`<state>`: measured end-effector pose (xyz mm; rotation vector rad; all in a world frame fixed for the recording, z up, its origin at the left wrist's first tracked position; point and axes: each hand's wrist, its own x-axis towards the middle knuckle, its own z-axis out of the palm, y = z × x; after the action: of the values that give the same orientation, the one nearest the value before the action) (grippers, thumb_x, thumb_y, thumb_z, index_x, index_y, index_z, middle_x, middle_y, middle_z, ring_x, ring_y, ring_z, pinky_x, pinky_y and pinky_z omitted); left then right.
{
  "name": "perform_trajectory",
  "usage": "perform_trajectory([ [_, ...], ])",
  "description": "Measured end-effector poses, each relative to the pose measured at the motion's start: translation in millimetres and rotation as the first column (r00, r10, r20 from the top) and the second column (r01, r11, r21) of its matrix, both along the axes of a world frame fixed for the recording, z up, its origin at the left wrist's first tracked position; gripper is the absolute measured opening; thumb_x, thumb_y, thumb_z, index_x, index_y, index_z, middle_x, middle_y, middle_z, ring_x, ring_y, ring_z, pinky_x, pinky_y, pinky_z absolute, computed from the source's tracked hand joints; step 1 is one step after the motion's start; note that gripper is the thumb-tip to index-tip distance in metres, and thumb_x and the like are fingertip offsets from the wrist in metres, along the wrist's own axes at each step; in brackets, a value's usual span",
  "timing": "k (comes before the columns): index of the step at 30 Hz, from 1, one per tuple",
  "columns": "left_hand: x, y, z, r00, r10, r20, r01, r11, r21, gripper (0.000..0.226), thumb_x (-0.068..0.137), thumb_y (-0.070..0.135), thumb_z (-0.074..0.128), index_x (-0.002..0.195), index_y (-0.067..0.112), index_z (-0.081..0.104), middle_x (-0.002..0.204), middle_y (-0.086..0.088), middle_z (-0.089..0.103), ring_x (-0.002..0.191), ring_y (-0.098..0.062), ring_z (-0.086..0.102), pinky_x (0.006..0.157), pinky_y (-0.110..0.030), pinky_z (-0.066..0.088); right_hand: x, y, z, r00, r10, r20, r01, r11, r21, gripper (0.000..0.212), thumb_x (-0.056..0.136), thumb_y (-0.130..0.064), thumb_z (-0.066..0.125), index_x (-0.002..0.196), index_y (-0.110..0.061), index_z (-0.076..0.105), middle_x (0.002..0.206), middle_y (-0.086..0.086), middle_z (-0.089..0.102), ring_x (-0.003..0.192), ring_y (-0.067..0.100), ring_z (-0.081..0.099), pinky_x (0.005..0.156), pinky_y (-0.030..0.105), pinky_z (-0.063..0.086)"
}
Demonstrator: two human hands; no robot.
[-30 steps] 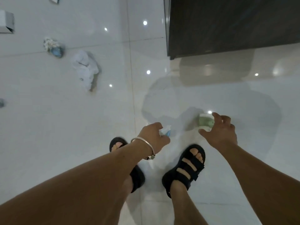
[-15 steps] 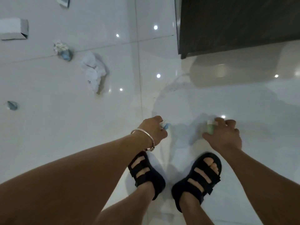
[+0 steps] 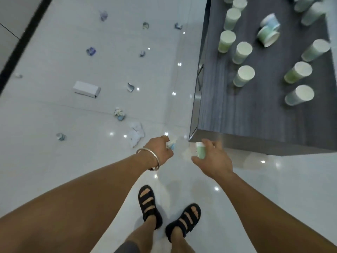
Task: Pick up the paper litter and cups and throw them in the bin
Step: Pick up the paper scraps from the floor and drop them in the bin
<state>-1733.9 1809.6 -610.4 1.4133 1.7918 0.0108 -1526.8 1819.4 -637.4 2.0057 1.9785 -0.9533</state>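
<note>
The left grip is curled round a crumpled white-and-blue paper scrap; the right grip holds a small green cup between thumb and fingers; both hang above the glossy white floor, beside the corner of the dark worktop; more cups stand on it; a white box and crumpled paper lie scattered on the floor.

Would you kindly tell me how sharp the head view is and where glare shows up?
Head view: motion blur smears the cups on the table, the left hand and the right hand; lamp reflections dot the glossy floor; the wide lens curves edges.
</note>
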Motion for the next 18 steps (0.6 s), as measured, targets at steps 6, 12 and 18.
perform_trajectory([
  [6, -40, 2, 126, 0.991, 0.131, -0.03, -0.125, 0.982, 0.143, 0.015, 0.084, 0.026, 0.057, 0.097, 0.017, 0.056, 0.082, -0.004, 0.058, 0.073, -0.023, 0.054, 0.06, -0.027, 0.037, -32, 26, 134, 0.99, 0.138, -0.029, -0.136, 0.989, 0.048, 0.074, 0.079, -0.056, 0.063, 0.143, -0.03, 0.035, 0.135, 0.005, 0.037, 0.115, 0.031, 0.052, 0.089, 0.039, 0.044],
  [12, -68, -40, 207, 0.947, 0.312, -0.075, -0.282, 0.922, 0.265, 0.011, 0.083, 0.026, 0.057, 0.091, 0.02, 0.053, 0.077, 0.0, 0.054, 0.072, -0.022, 0.051, 0.057, -0.026, 0.033, -65, 18, 223, 0.939, 0.328, -0.101, -0.313, 0.939, 0.141, 0.076, 0.079, -0.052, 0.063, 0.144, -0.028, 0.033, 0.137, 0.004, 0.036, 0.114, 0.031, 0.053, 0.089, 0.036, 0.044],
  [18, -92, -131, 246, 0.864, 0.495, -0.096, -0.449, 0.842, 0.3, 0.009, 0.084, 0.024, 0.056, 0.09, 0.02, 0.052, 0.076, -0.001, 0.055, 0.07, -0.022, 0.051, 0.051, -0.024, 0.03, -111, -12, 275, 0.831, 0.554, -0.051, -0.539, 0.825, 0.172, 0.078, 0.08, -0.054, 0.062, 0.145, -0.027, 0.03, 0.136, 0.005, 0.036, 0.111, 0.031, 0.054, 0.082, 0.035, 0.043],
])
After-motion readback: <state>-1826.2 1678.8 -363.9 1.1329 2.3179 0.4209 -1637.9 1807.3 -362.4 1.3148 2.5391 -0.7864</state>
